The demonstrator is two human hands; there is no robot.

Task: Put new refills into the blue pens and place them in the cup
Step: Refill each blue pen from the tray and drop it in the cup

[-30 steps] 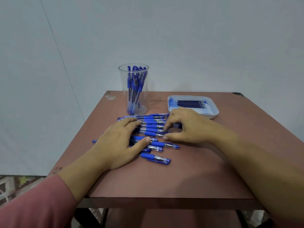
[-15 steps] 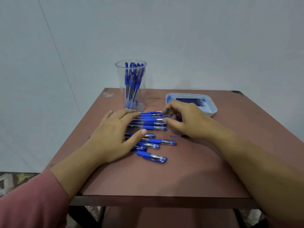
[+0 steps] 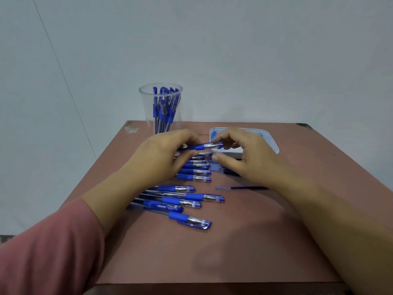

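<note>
The blue pen (image 3: pixel 202 146) is held above the table, just above centre of the frame, between the 2 hands. Its long axis runs nearly level from left to right, tilted slightly up at the right, with the capped writing end pointing right and the barrel disappearing leftward. The left hand (image 3: pixel 161 154) has its fingers curled around the barrel, gripping it. The right hand (image 3: pixel 244 158) curls its fingertips onto the capped end, while its thumb lies lower and apart from the pen. Below the hands, more pens (image 3: pixel 191 201) lie on the table (image 3: pixel 212 252) in 2 loose groups, all roughly parallel, with caps to the right. A loose refill (image 3: pixel 240 188) lies level just right of them, under the right wrist. Behind the right hand sits a shallow white tray (image 3: pixel 270 141). Behind the left hand, a clear cup (image 3: pixel 161 107) stands upright with several blue pens inside. A pink sleeve (image 3: pixel 42 252) fills the lower left corner.
</note>
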